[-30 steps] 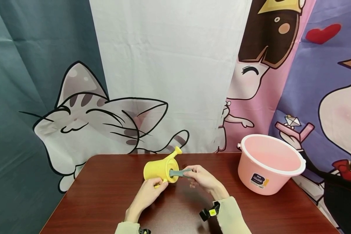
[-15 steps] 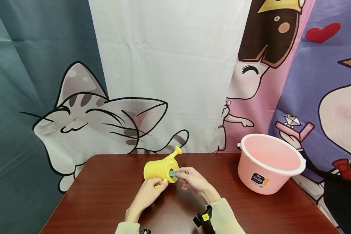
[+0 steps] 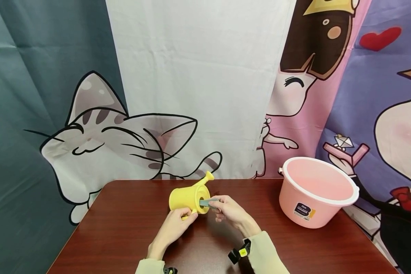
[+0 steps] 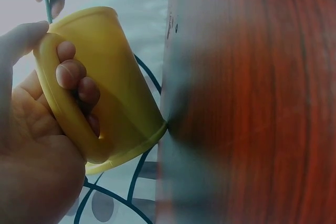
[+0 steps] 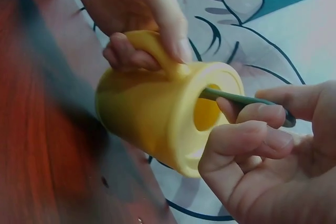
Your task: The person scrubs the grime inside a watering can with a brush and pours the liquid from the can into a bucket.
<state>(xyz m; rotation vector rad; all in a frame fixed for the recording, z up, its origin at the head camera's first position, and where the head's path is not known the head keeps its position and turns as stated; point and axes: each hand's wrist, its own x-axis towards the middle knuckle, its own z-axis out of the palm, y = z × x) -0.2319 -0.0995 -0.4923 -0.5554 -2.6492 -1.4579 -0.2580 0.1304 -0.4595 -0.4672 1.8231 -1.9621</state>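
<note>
A yellow toy watering can (image 3: 185, 198) is held tipped over, its top opening facing right and its spout pointing up to the right. My left hand (image 3: 176, 223) grips its handle, fingers through the loop, as the left wrist view shows. In my right hand (image 3: 233, 213), thumb and fingers pinch a slim grey-green strip (image 5: 239, 98) that looks like a tool handle. The strip's far end goes through the can's round opening, so that part is hidden and I cannot tell its kind.
A pink bucket (image 3: 303, 211) with a white rim stands at the right on the dark red-brown table (image 3: 116, 228). Behind the table's back edge hangs a cloth backdrop (image 3: 198, 76) with cartoon figures.
My right hand has moved left toward the watering can, and less of the grey-green strip shows outside the opening. The left hand and can have hardly moved.
</note>
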